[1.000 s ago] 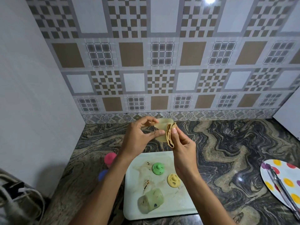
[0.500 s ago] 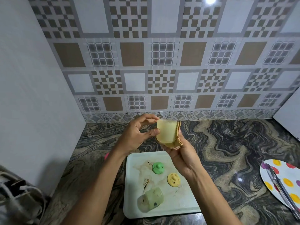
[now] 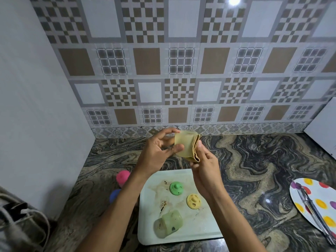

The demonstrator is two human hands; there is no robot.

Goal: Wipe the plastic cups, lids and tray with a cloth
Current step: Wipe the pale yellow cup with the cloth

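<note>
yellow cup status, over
Left hand grips yellow cup; right hand pinches cloth against it. Green cup lying on stained tray. Nothing in the way.

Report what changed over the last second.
The right hand swept the cloth under the yellow cup, then back up its right side. The left hand kept gripping it. The tray, green lid, yellow lid and green cup stayed put.
</note>
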